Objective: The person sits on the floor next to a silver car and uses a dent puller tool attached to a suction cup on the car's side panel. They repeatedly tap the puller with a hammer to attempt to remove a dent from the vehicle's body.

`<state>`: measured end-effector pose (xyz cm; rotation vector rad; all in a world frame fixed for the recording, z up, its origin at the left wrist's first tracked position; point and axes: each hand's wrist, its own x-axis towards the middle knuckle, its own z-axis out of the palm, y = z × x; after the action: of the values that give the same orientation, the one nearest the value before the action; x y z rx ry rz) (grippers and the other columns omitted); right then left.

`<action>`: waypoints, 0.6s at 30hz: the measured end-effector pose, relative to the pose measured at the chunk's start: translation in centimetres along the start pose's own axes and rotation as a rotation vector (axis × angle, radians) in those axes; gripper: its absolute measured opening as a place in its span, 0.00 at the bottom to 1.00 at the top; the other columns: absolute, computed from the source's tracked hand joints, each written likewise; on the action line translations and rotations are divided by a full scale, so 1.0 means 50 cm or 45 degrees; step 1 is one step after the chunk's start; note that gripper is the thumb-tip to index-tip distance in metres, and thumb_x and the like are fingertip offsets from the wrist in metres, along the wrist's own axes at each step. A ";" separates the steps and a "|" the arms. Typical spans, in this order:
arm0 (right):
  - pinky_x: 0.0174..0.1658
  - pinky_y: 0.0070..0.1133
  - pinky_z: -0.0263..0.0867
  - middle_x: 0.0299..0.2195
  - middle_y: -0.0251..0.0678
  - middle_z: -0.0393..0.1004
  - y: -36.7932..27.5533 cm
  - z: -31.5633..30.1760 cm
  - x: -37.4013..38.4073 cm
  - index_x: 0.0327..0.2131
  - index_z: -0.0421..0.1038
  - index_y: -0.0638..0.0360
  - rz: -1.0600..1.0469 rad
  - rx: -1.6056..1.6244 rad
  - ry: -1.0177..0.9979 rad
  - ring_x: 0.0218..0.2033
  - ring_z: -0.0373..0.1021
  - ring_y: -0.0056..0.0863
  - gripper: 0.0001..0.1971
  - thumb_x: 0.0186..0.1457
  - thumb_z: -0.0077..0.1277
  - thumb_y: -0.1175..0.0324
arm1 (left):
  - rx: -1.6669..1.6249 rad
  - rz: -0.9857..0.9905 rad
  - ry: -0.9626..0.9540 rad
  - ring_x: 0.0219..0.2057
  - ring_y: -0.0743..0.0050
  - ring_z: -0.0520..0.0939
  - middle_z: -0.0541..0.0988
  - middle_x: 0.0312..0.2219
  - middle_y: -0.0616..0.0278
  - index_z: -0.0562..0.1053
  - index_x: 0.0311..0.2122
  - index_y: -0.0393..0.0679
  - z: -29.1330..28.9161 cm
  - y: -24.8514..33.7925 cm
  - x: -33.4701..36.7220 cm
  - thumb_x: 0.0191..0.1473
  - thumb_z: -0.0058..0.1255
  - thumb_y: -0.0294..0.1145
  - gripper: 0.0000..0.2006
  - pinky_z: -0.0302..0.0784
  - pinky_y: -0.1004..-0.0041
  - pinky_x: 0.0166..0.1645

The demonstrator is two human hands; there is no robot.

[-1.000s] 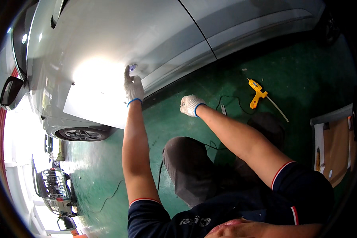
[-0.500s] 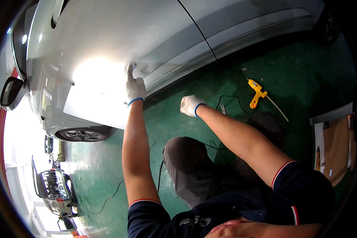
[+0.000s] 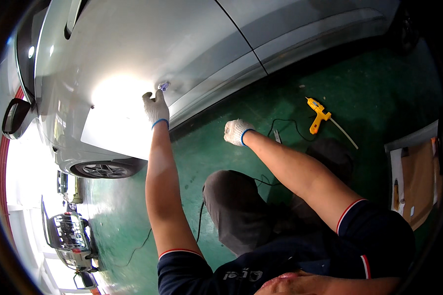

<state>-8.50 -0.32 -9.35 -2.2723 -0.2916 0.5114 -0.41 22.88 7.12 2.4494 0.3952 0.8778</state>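
Purple tab (image 3: 164, 86) on grey door (image 3: 187, 44) | knit-gloved left hand (image 3: 157, 109) spread | right hand (image 3: 236, 131) fisted

The car door (image 3: 192, 49) is smooth, glossy silver painted metal. Near its lower edge, a small purple tab (image 3: 163, 86) looks like shiny, see-through plastic. Left glove (image 3: 156, 108) and right glove (image 3: 236, 132) are rough, matt knitted cloth. The floor (image 3: 118, 211) is smooth and glossy, the glue gun (image 3: 322, 116) on it smooth yellow plastic. The trousers (image 3: 238, 209) are matt grey cloth.
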 end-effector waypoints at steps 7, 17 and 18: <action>0.58 0.40 0.73 0.55 0.42 0.79 -0.008 -0.003 -0.005 0.49 0.82 0.49 -0.017 -0.040 -0.049 0.55 0.76 0.47 0.18 0.59 0.53 0.57 | -0.558 -0.275 -0.051 0.27 0.70 0.78 0.76 0.27 0.57 0.70 0.36 0.37 0.066 0.009 0.024 0.59 0.62 0.49 0.22 0.77 0.67 0.34; 0.57 0.38 0.73 0.50 0.42 0.82 0.016 -0.004 0.033 0.45 0.82 0.50 0.001 0.049 -0.009 0.52 0.77 0.46 0.16 0.57 0.55 0.56 | -0.500 -0.089 -0.003 0.23 0.71 0.78 0.76 0.26 0.58 0.68 0.37 0.37 0.079 0.037 0.010 0.59 0.63 0.42 0.20 0.74 0.68 0.29; 0.57 0.37 0.73 0.48 0.41 0.83 0.020 -0.005 0.040 0.44 0.82 0.49 0.021 0.060 0.014 0.51 0.77 0.44 0.15 0.55 0.57 0.57 | -0.482 -0.087 0.008 0.23 0.71 0.77 0.75 0.26 0.58 0.68 0.36 0.37 0.082 0.046 0.008 0.58 0.64 0.40 0.19 0.75 0.68 0.29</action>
<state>-6.57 -0.41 -10.48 -2.2328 -0.2532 0.5093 2.79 19.66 5.87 2.0746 0.2831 0.8455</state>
